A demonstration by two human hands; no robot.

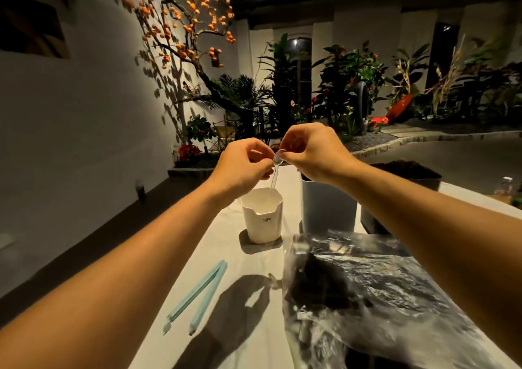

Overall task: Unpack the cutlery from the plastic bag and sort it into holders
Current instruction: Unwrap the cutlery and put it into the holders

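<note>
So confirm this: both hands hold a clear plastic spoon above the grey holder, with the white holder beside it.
Not quite. In the head view both hands, left and right, hold the clear plastic spoon above the white holder; the grey holder stands beside it.

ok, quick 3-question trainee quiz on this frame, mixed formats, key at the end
1. True or false: the clear plastic spoon hangs above the white holder.
2. Which lies nearest the camera? A) grey holder B) blue bag clip C) white holder
3. Fill in: dark cutlery remains inside the ___.

Key:
1. True; both the left hand and right hand pinch it.
2. B
3. plastic bag
</note>
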